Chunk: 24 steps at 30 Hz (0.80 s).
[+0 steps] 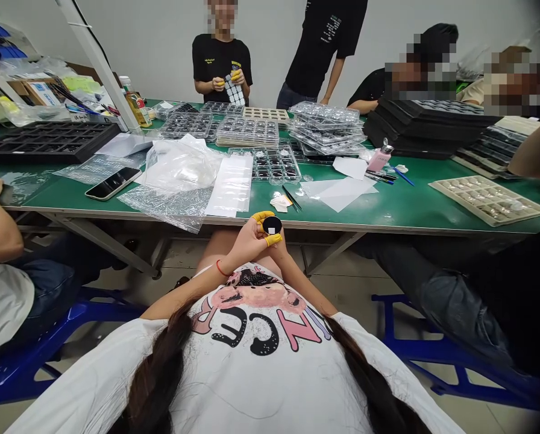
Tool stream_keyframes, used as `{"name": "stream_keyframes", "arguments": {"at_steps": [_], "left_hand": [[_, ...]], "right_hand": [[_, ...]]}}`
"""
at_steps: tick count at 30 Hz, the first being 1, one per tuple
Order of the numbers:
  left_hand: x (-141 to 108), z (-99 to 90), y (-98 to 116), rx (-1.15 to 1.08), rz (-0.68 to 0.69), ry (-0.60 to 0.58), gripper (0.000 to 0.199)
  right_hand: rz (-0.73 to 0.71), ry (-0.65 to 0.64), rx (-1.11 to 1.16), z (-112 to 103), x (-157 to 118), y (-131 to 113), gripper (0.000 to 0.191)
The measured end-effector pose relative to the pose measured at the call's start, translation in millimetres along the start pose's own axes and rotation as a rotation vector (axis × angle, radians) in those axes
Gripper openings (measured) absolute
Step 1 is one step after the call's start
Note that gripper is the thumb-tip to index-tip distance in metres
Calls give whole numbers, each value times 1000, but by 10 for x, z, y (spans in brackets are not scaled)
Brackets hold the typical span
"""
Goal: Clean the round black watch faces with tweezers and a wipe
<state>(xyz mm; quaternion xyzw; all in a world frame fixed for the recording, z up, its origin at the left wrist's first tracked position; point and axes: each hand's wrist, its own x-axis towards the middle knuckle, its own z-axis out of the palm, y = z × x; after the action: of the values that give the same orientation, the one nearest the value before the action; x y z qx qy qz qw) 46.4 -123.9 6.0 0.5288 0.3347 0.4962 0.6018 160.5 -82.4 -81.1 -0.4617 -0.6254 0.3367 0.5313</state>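
Just in front of the table edge, my left hand [249,238] is closed on a round black disc [272,224], pinching its rim between fingers in yellow finger cots. The disc is glossy, and a small white square shows on its face; whether that is a label or a reflection I cannot tell. Close behind it is my right hand [282,238], its fingers mostly hidden by the disc and my left hand. On the table beyond lie dark tweezers [291,198] and a crumpled white tissue [281,202].
Clear plastic trays [274,164] of dark round pieces stand ahead. Plastic bags [184,166] and a phone [113,183] lie left; a pink bottle [380,158] and a beige tray [489,200] are right. Co-workers sit and stand around; one across holds a white sheet of dark squares.
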Motion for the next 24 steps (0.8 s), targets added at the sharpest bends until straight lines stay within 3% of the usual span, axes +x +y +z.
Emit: {"name": "stream_keyframes", "arguments": {"at_steps": [24], "left_hand": [[-36,7,14,-19,-1,-20,68]], "right_hand": [[22,0,29,25,4,-92,28]]}}
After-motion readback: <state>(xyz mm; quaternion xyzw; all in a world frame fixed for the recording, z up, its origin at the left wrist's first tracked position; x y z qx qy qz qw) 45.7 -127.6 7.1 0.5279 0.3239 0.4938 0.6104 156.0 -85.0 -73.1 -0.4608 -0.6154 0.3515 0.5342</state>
